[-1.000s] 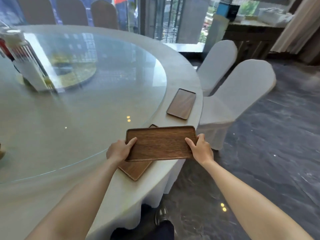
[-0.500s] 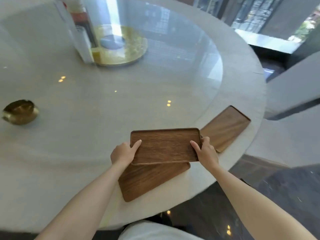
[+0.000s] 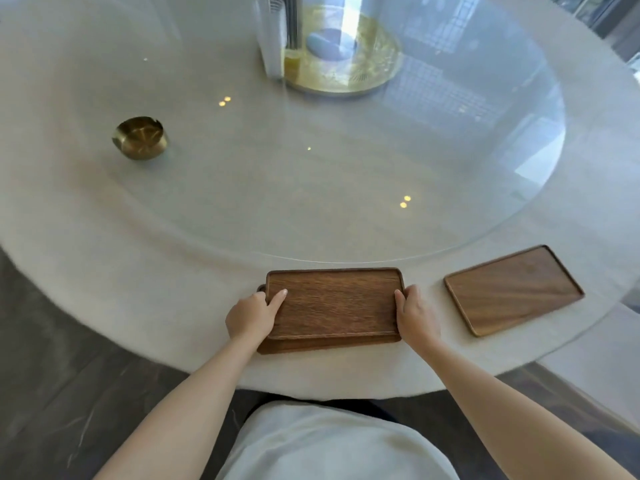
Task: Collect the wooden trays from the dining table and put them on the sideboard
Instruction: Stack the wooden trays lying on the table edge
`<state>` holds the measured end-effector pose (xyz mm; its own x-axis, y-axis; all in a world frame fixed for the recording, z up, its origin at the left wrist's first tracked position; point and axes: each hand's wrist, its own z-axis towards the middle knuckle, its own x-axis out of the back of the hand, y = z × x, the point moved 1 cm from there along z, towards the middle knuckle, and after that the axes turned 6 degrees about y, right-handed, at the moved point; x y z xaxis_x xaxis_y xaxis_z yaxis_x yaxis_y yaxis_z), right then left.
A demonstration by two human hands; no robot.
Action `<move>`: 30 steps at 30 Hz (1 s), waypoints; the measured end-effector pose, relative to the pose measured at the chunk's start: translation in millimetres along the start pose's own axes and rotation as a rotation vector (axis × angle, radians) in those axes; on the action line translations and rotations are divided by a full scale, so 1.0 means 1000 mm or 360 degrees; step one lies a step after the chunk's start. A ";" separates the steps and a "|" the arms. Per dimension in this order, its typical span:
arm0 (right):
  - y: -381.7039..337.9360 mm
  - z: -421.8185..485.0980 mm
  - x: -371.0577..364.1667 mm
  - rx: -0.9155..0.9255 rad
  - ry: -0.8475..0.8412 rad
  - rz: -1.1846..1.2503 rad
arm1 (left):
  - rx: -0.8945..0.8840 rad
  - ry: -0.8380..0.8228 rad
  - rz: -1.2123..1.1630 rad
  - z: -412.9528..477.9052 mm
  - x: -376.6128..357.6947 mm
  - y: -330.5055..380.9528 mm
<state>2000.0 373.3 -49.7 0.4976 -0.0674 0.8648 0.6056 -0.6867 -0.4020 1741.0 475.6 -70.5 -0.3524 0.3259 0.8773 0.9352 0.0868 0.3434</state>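
Note:
A rectangular dark wooden tray (image 3: 334, 303) is held flat over a second wooden tray (image 3: 311, 345), of which only the front edge and a left corner show beneath it. My left hand (image 3: 252, 315) grips the top tray's left end, thumb on its surface. My right hand (image 3: 415, 315) grips its right end. A third wooden tray (image 3: 512, 289) lies alone on the white dining table (image 3: 138, 271), to the right near the rim. The sideboard is out of view.
A round glass turntable (image 3: 346, 185) covers the table's middle. On it stand a brass ashtray (image 3: 140, 137) at the left, a gold centre disc (image 3: 346, 53) and a clear stand (image 3: 273, 39) at the back. Dark floor lies below the table edge.
The view has swung left and down over the table. The tray in my hands has come squarely over the tray beneath it, which earlier lay askew and stuck out to the lower left.

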 end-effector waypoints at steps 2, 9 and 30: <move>0.002 -0.003 -0.003 0.0025 0.0000 0.0000 | -0.0002 0.0013 0.0033 -0.004 -0.001 -0.002; -0.001 -0.006 -0.011 0.0108 -0.0046 -0.0123 | 0.0015 0.0058 0.0114 -0.013 -0.003 -0.020; 0.012 0.001 0.002 0.0242 0.0092 -0.0169 | -0.0058 0.0481 -0.0292 0.008 0.017 0.019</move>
<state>2009.0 365.4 -53.1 0.3920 -0.0451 0.9189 0.7418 -0.5753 -0.3447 1753.4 490.0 -51.8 -0.5141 0.0141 0.8576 0.8554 0.0823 0.5114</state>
